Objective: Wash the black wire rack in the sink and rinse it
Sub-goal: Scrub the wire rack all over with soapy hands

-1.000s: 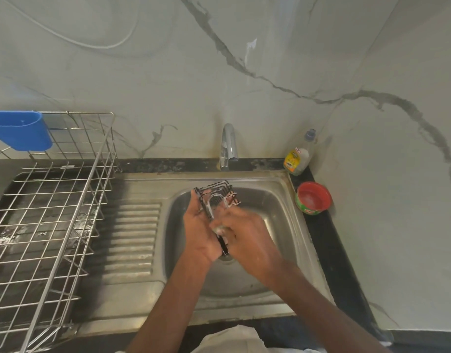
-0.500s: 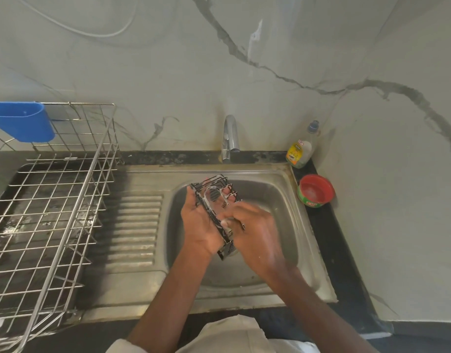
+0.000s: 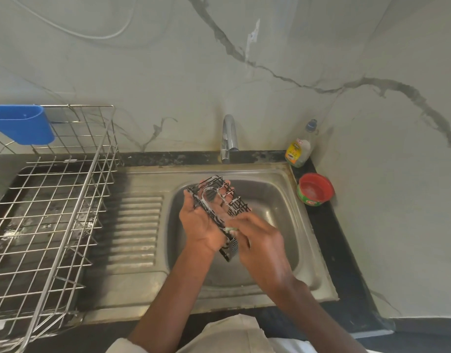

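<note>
Black wire rack [image 3: 219,207] tilted over the steel sink [image 3: 275,200], your left hand [image 3: 200,225] cupping its underside, your right hand [image 3: 260,238] pinching a green scrubber [image 3: 230,228] against it, tap [image 3: 228,138] behind, soap bottle [image 3: 299,149] and red tub [image 3: 315,189] right, drying rack [image 3: 53,200] with blue cup [image 3: 23,124] left.

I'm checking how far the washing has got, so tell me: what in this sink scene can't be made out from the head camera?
- What the right hand grips: only a pale green scrap shows; fingers cover it and motion blurs them.
- Black wire rack, middle and underside: hidden by the left hand holding it.
- Steel sink drain: behind hands and rack.
- Running water at the chrome tap: none discernible.
- Yellow-labelled bottle: print too small.
</note>
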